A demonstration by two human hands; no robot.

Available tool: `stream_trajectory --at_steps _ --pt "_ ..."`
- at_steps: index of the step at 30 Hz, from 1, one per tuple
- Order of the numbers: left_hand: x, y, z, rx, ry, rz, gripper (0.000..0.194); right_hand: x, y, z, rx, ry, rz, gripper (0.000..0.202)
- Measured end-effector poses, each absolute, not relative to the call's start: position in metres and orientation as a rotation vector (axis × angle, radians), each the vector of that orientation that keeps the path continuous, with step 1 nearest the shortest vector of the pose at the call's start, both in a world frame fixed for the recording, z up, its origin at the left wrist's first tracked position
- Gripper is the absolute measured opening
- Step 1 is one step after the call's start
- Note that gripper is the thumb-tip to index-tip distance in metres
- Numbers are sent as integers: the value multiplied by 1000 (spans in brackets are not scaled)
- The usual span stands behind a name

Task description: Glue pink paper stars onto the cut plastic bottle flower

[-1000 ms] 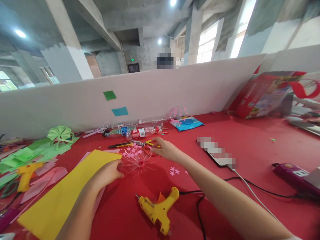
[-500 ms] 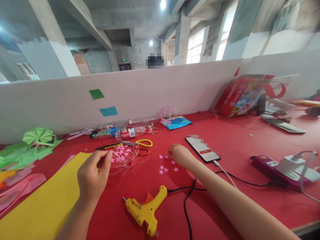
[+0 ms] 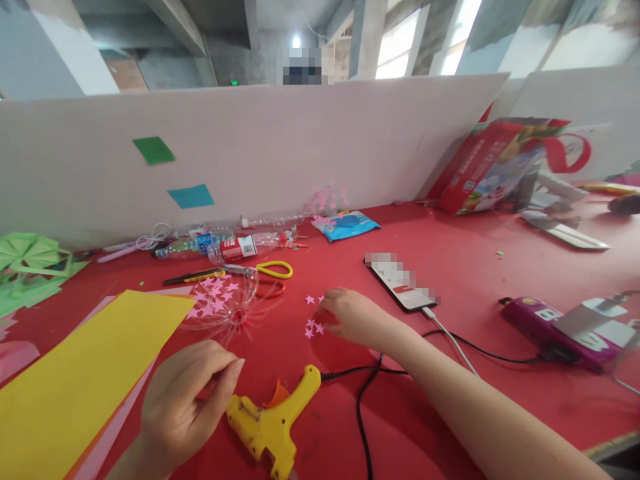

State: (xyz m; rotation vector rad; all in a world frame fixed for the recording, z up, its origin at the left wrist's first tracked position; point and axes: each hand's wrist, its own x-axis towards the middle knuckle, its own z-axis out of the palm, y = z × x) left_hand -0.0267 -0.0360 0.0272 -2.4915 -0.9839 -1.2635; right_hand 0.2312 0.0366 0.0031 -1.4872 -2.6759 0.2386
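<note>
Several small pink stars (image 3: 319, 328) lie loose on the red table. My right hand (image 3: 350, 317) is over and beside them, its fingertips low at the table; whether it pinches a star is hidden. My left hand (image 3: 190, 393) hovers at the left of the yellow glue gun (image 3: 273, 427), thumb and forefinger curled together, and what lies between them, if anything, cannot be made out. Beyond it, a clear cut bottle piece (image 3: 238, 316) with splayed strips has more pink stars on it. Scissors (image 3: 274, 269) with yellow and red handles and a cutter (image 3: 195, 276) lie behind.
Yellow paper (image 3: 100, 373) covers the left front. Plastic bottles (image 3: 240, 248) and a blue packet (image 3: 346, 227) lie along the white partition (image 3: 280, 147). To the right are a phone (image 3: 400, 283), a purple power strip (image 3: 555, 333), cables and a red bag (image 3: 480, 167).
My left hand has moved down and nearer, away from the clear bottle piece toward the glue gun. My right hand has spread over the loose stars. The view has tilted down and shifted.
</note>
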Motion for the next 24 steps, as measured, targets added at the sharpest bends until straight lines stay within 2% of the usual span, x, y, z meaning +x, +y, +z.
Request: stream_trajectory --at_steps 8,15,19,21,23,24 --pt "-18 -42 21 -2602 -984 -1221 12 216 33 -7 -1387 -2705 90 16" --pt "-17 -39 14 -2680 -1005 -1201 14 214 37 -13 -1301 -2678 118 17" --pt "-17 -39 14 -2687 -1041 -1194 14 213 34 -5 -1333 -2503 207 10" --pt "-16 -40 14 -2675 -1048 -1194 11 211 27 4 -1311 -2421 288 12" --pt "-15 -42 14 -2652 -1056 -1199 8 206 15 14 -1203 -2364 426 15" --pt "-14 -43 14 -2650 -1060 -1199 8 203 9 19 -1072 -2253 610 15"
